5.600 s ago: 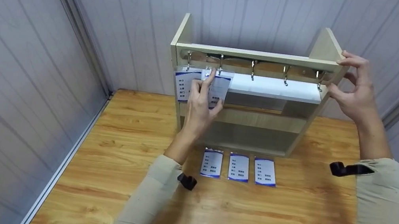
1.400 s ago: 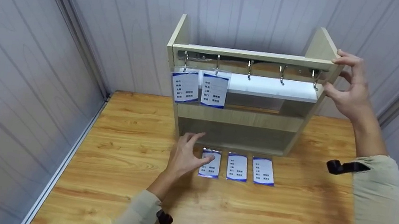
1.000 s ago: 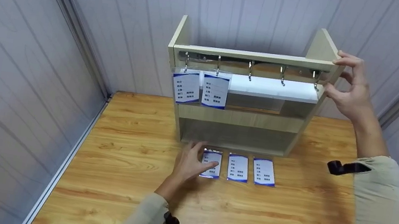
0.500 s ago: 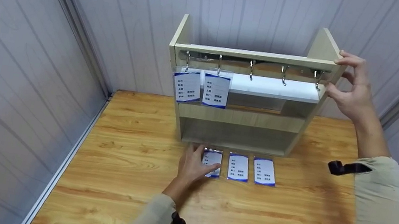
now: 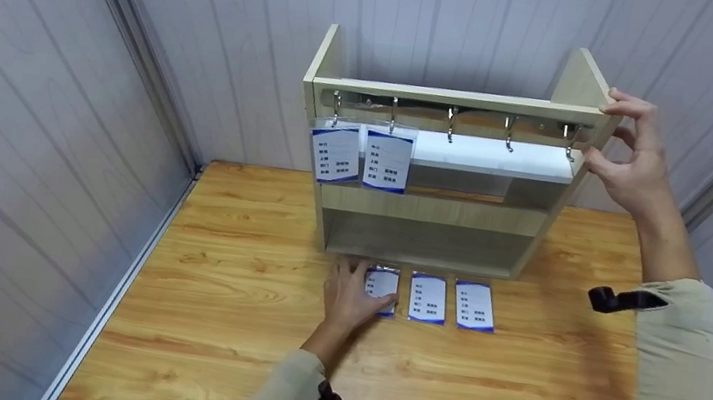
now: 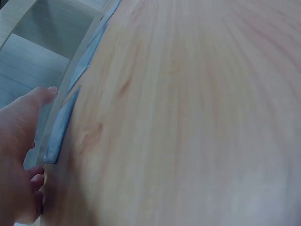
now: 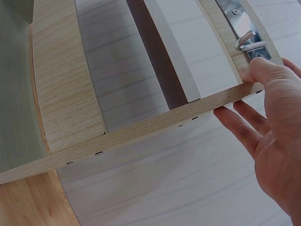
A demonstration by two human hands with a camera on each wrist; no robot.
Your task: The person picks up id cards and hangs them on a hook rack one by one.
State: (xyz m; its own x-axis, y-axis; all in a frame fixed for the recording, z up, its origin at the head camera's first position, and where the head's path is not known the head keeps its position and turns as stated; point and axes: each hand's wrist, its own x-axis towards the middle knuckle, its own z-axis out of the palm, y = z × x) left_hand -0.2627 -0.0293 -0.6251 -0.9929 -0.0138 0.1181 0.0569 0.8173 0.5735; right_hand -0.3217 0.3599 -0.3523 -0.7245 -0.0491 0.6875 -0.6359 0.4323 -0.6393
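Observation:
My left hand (image 5: pixel 350 297) is over the leftmost badge card (image 5: pixel 381 283) lying on the table, thumb and fingers spread at its sides. In the left wrist view the thumb of the left hand (image 6: pixel 16 141) stands above that badge card (image 6: pixel 61 127), which lies flat; whether the fingertips touch it is hard to see. My right hand (image 5: pixel 639 155) grips the right side panel of a wooden shelf (image 5: pixel 433 210); in the right wrist view the thumb of the right hand (image 7: pixel 282 113) is on the inside and fingers are on the outside.
Two badge cards hang from hooks on the left, the first (image 5: pixel 335 154) tilted, the second (image 5: pixel 387 162) straight. Three bare hooks (image 5: pixel 451 125) follow to the right. A middle card (image 5: pixel 428 299) and a right card (image 5: pixel 475 306) lie before the shelf on the wooden table (image 5: pixel 439 399).
Earlier, my left hand was at the second hanging badge card. It has since come down to the table and moved right over the leftmost lying card. My right hand keeps its hold.

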